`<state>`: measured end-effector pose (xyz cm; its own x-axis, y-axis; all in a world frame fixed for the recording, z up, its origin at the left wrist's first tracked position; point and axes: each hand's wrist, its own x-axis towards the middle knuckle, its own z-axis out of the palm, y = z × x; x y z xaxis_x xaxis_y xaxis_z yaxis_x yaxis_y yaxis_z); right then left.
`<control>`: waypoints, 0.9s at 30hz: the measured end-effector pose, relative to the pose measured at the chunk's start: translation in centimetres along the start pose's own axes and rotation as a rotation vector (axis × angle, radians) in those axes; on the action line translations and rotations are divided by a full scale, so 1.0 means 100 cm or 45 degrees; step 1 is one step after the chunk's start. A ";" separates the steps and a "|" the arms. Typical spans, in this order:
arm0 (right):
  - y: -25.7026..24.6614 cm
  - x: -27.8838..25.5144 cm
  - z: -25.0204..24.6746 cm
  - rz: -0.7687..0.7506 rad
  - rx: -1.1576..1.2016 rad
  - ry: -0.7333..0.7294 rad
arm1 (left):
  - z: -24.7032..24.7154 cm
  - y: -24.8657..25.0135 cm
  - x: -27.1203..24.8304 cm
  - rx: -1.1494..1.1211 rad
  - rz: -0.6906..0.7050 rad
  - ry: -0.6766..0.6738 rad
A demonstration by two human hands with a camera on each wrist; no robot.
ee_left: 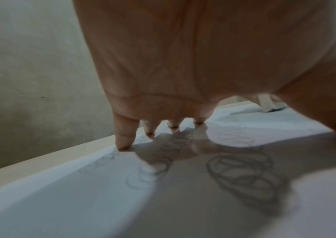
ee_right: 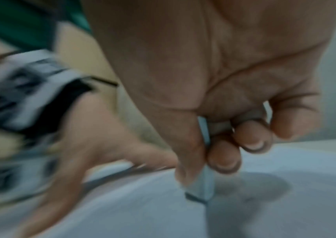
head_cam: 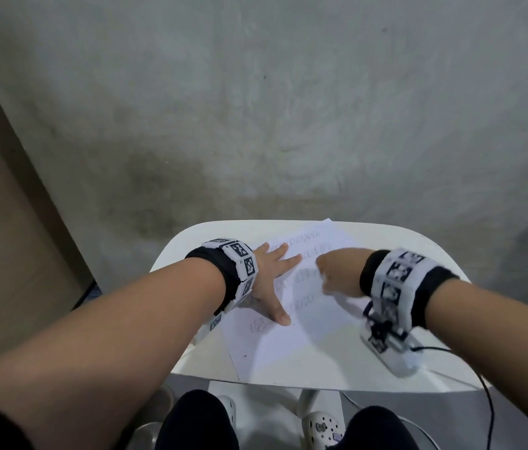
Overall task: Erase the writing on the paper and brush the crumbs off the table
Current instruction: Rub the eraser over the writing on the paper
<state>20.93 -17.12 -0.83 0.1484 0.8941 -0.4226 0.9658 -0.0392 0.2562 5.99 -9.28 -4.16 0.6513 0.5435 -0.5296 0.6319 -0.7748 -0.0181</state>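
Observation:
A white paper [head_cam: 301,332] with looping pencil scribbles [ee_left: 242,170] lies on the small white table [head_cam: 347,375]. My left hand [head_cam: 272,271] presses flat on the paper's left part, fingers spread and straight [ee_left: 123,136]. My right hand [head_cam: 337,271] is over the paper's upper middle, and its thumb and fingers pinch a pale eraser [ee_right: 201,188] whose lower end touches the sheet. The right wrist view is blurred by motion. I cannot make out any crumbs.
The table's far edge [head_cam: 288,222] meets a grey concrete floor. A cable [head_cam: 483,388] runs off the right front edge from my right wrist. My knees and white shoes [head_cam: 321,427] are below the near edge. A beige panel [head_cam: 3,222] stands at the left.

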 end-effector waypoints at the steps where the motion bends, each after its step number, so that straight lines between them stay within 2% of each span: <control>1: 0.009 0.001 -0.002 0.046 0.020 0.006 | 0.000 0.000 0.000 -0.014 -0.001 -0.002; 3: 0.022 0.001 -0.004 0.122 -0.005 0.016 | 0.001 -0.001 0.000 -0.027 -0.008 0.006; 7: 0.012 -0.002 0.005 0.010 0.035 -0.015 | 0.000 -0.001 0.002 -0.013 -0.003 0.004; 11: 0.023 -0.003 0.003 0.123 -0.044 -0.033 | 0.001 0.001 0.001 -0.022 -0.016 0.007; 15: 0.010 -0.009 0.008 -0.007 -0.033 -0.058 | -0.001 0.000 0.000 -0.023 -0.005 0.007; 18: 0.020 -0.020 0.002 0.121 -0.139 0.039 | 0.000 0.002 0.000 -0.021 -0.017 0.009; 20: 0.012 -0.023 0.007 0.046 -0.183 0.034 | 0.000 0.002 0.000 -0.017 -0.013 0.018; 22: 0.004 -0.023 0.012 -0.072 -0.100 -0.052 | 0.000 0.002 0.000 -0.021 -0.007 0.021; 27: 0.039 -0.016 0.003 0.144 0.001 0.023 | 0.000 0.001 -0.001 -0.033 -0.021 0.008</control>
<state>24.56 -18.86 0.63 0.2530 0.8918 -0.3752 0.9432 -0.1411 0.3008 5.99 -9.47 -4.09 0.6435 0.5582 -0.5238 0.6531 -0.7572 -0.0045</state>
